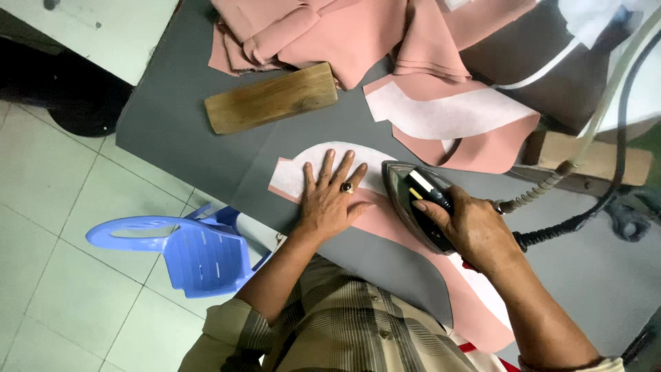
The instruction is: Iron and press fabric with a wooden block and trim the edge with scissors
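No pkgs, signs or screens are seen in the head view. Only label-like items: a small yellow bar and a white bar on the black top of the iron (418, 200), just ahead of the fingers gripping its handle; whether these are stickers or controls can't be told.

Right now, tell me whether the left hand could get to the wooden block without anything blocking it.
Probably yes. The left hand lies flat on the white lining piece, and only bare grey board lies between it and the wooden block. The right hand grips the iron off to the other side.
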